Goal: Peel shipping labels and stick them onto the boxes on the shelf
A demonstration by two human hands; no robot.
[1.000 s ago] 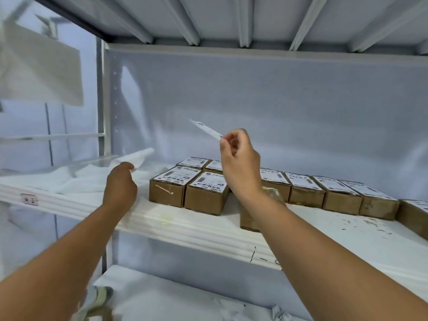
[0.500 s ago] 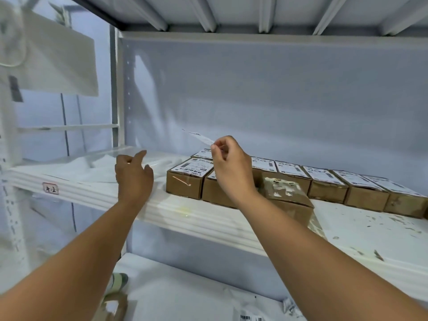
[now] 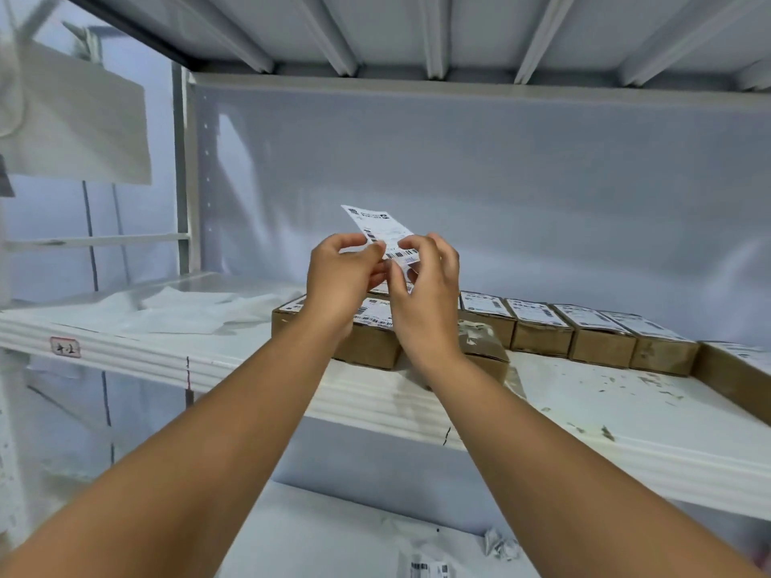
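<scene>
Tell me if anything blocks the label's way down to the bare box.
Nothing visible does. The left hand and right hand pinch the label above the boxes; the bare box sits just below the right hand, top uncovered.

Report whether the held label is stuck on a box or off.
Off. The label is in the air above the boxes, pinched by left hand and right hand.

Matt brown cardboard boxes (image 3: 542,333) sit on a scuffed white-painted shelf (image 3: 626,415).
</scene>
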